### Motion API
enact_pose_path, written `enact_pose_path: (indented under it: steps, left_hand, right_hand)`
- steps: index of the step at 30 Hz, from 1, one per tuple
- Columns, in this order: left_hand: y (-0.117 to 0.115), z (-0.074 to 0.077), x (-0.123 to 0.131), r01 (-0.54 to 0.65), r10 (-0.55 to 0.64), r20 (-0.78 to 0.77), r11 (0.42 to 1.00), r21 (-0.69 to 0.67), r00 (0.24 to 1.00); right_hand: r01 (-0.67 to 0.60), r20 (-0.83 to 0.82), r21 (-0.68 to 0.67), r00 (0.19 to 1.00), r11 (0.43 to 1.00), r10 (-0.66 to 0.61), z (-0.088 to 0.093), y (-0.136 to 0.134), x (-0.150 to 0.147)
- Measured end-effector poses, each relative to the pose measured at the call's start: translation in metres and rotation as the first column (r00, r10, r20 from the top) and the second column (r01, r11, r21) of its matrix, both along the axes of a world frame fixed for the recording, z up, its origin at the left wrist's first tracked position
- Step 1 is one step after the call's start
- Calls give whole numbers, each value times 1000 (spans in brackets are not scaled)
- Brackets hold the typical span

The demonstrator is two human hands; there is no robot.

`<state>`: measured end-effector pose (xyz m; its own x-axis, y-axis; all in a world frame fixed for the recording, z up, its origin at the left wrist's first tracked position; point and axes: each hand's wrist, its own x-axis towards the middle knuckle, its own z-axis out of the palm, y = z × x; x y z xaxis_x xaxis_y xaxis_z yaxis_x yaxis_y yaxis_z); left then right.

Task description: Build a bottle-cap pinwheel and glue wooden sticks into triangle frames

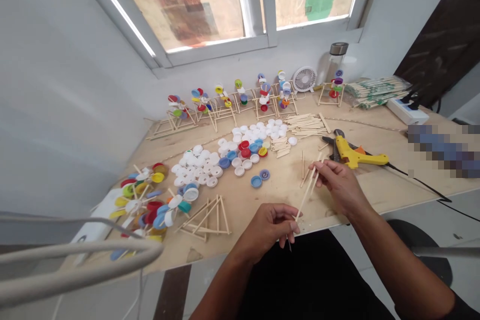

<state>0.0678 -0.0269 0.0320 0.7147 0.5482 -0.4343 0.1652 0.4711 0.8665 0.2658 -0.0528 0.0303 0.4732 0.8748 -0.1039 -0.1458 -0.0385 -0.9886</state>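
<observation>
My left hand [273,227] is closed on the lower end of a thin wooden stick [305,199] near the table's front edge. Something thin hangs below its fingers, too small to make out. My right hand [341,185] pinches the upper end of the same stick, where a second, shorter stick meets it at an angle; whether they are joined I cannot tell. Just left of my right fingers, a few loose sticks [303,165] lie on the wood. Behind that hand rests a yellow glue gun [356,154], with a dark tool partly hidden beside it.
White bottle caps [198,165] and some coloured ones cover the table's middle. Cap wheels [135,205] lie at left, beside triangular stick frames [206,217]. Several finished stands [225,102] line the wall. Stick piles [307,125], a fan [304,80] and a power strip [407,110] sit farther back.
</observation>
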Motion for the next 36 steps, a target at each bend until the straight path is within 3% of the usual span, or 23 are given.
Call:
enact_pose_path:
  steps: [3, 6, 8, 10, 16, 21, 25, 28, 29, 31, 33, 36]
  left_hand:
    - [5, 1, -5, -36, 40, -44, 995, 88, 998]
    - [23, 4, 1, -89, 142, -130, 934, 347, 981]
    - [39, 8, 13, 27, 156, -261, 811, 584, 953]
    - [56, 12, 32, 277, 189, -459, 582, 764, 868]
    - [94, 13, 101, 397, 289, -531, 411, 820, 796]
    - [107, 11, 130, 411, 351, -531, 364, 836, 771]
    - [90, 11, 111, 344, 348, -467, 359, 867, 813]
    - [62, 9, 79, 300, 306, -437, 404, 864, 846]
    - [51, 9, 67, 275, 285, -420, 433, 859, 862]
    - [31, 9, 45, 113, 230, -295, 579, 808, 927]
    - [14, 9, 28, 29, 195, -224, 690, 724, 955]
    - [-3, 8, 12, -31, 187, -184, 778, 627, 965]
  right_hand:
    - [165, -59, 59, 985, 985, -162, 8, -2, 12]
    - [263, -122, 107, 961, 959, -250, 15, -9, 19]
    - [268, -136, 103, 958, 958, -253, 16, -15, 20]
    - [249, -134, 73, 962, 966, -238, 12, -22, 16]
    - [62, -61, -49, 996, 997, -65, -8, -40, 1]
    - [-29, -28, -108, 999, 994, 26, -16, -47, -7]
    - [-78, -23, -138, 997, 987, 75, -19, -44, -10]
    - [-94, 14, -134, 995, 987, 97, -19, -38, -13]
    - [-97, 39, -125, 994, 987, 103, -18, -35, -14]
    - [-111, 97, -104, 988, 988, 121, -16, -30, -18]
    - [-139, 139, -86, 979, 987, 150, -13, -24, -25]
    - [-200, 142, -71, 968, 977, 209, -11, -16, -38]
